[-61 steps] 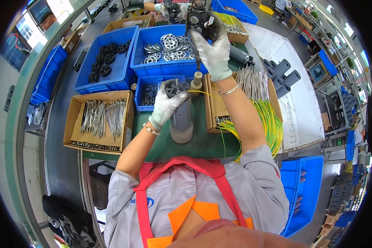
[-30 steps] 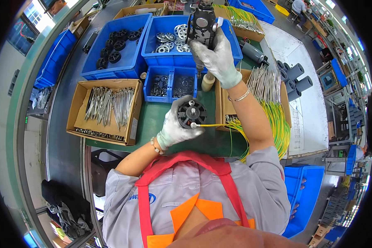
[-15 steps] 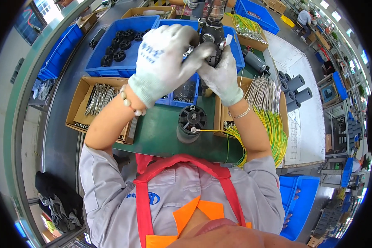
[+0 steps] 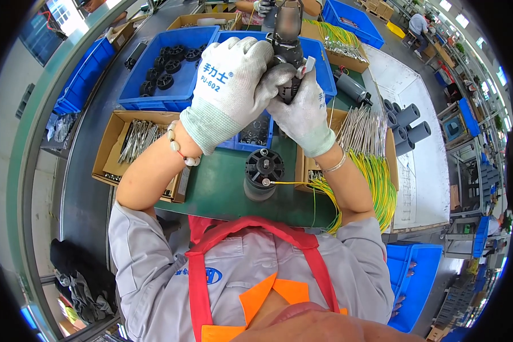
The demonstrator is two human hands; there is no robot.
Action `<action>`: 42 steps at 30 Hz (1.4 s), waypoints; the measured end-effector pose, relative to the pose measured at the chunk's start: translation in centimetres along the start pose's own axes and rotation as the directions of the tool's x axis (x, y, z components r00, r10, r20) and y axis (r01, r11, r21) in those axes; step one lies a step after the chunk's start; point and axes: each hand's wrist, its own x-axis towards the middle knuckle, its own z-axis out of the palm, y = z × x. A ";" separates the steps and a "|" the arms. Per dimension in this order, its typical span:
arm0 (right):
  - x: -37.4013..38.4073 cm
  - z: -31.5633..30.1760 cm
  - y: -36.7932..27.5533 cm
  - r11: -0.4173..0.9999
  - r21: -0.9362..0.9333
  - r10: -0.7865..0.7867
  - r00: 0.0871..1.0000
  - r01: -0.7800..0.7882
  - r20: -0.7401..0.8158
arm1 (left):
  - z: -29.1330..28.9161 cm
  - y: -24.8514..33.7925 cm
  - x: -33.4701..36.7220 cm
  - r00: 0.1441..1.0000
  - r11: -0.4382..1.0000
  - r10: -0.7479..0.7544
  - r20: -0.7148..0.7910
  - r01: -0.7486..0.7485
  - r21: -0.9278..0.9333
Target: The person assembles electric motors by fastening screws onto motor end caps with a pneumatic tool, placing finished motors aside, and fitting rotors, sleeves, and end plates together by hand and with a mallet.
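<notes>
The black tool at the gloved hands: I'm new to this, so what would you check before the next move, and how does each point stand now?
1. Right hand holding the black tool: ok.
2. Left hand gripping firmly: cannot tell; its curled fingers are at the tool, but the glove hides the contact.
3. Tool tip in sight: not ok; hidden behind the hands.
4. Grey cylinder upright on the green tabletop: ok.
5. Cylinder steadied by a hand: not ok; neither touches it.
6. Yellow-green wire fastened tightly at the cylinder's top: cannot tell.
</notes>
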 end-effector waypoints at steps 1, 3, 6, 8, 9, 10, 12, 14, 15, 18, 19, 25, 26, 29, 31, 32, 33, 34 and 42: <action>0.0 0.1 0.0 1.000 0.001 -0.001 1.000 0.001 -0.001 | 0.0 0.0 0.0 1.000 1.000 0.001 0.000 -0.001 0.001; -0.1 0.2 0.2 0.999 0.030 -0.010 1.000 0.011 -0.009 | 0.0 0.0 -0.1 1.000 0.999 0.009 -0.021 -0.008 0.041; 0.0 0.6 0.5 1.000 0.017 -0.025 1.000 0.025 -0.002 | -0.1 -0.3 -0.2 0.999 0.999 0.026 -0.023 -0.025 0.035; -0.1 0.9 1.0 1.000 0.005 -0.025 1.000 0.025 -0.006 | -0.1 -0.5 -0.1 0.999 0.998 0.038 -0.027 -0.036 0.044; -0.1 1.0 1.2 1.000 -0.009 -0.025 1.000 0.025 -0.011 | -0.1 -0.6 -0.1 0.998 0.997 0.051 -0.032 -0.049 0.052; -0.1 0.9 1.1 1.000 -0.009 -0.022 1.000 0.022 -0.010 | 0.0 -0.7 -0.1 0.998 0.998 0.050 -0.029 -0.048 0.051; 0.0 0.8 0.7 0.999 -0.026 0.033 0.999 -0.033 0.006 | 0.3 -1.2 0.0 0.992 0.989 0.122 -0.039 -0.119 0.085; 0.1 0.9 0.9 1.000 -0.013 0.027 1.000 -0.027 -0.011 | 0.4 -1.6 0.3 0.989 0.987 0.143 -0.049 -0.139 0.076; 0.2 1.0 1.0 1.000 -0.002 0.017 0.999 -0.017 -0.030 | 0.5 -1.7 0.4 0.984 0.985 0.165 -0.061 -0.161 0.068; 0.6 0.8 -0.2 0.998 -0.029 0.063 0.997 -0.064 -0.038 | 0.8 -1.7 0.0 0.992 0.994 0.084 -0.093 -0.091 -0.068; 0.6 1.0 -0.2 0.997 -0.028 0.064 0.997 -0.065 -0.042 | 1.1 -1.3 -0.3 0.988 0.990 0.024 -0.151 -0.045 -0.136; 0.5 1.6 0.3 0.999 -0.043 -0.004 0.990 -0.002 -0.142 | 2.3 -0.2 -0.4 0.964 0.892 -0.236 -0.120 0.166 -0.420; 0.5 1.4 0.3 0.997 -0.071 -0.017 0.992 0.008 -0.121 | 2.3 -0.1 -0.4 0.962 0.877 -0.251 -0.108 0.179 -0.446; 0.5 1.2 0.5 0.993 -0.114 -0.029 0.995 0.018 -0.093 | 2.3 -0.6 -0.3 0.971 0.916 -0.205 -0.122 0.147 -0.374; 0.3 1.1 0.3 0.992 -0.125 -0.030 0.996 0.020 -0.083 | 2.0 -0.6 -0.3 0.977 0.937 -0.168 -0.132 0.117 -0.330; 0.3 1.0 0.3 0.989 -0.149 -0.034 0.995 0.020 -0.092 | 2.0 -0.7 -0.2 0.981 0.954 -0.129 -0.142 0.083 -0.288; 0.3 1.0 0.2 0.985 -0.173 -0.038 0.994 0.020 -0.099 | 2.1 -0.8 -0.2 0.982 0.954 -0.129 -0.141 0.084 -0.289; 0.2 0.9 0.3 0.985 -0.172 -0.036 0.995 0.018 -0.098 | 2.1 -0.8 -0.2 0.982 0.942 -0.146 -0.118 0.101 -0.319; 1.0 -1.7 1.9 0.980 -0.189 -0.057 0.998 0.055 -0.005 | 2.4 -1.0 -4.4 0.981 0.828 -0.194 -0.002 0.163 -0.536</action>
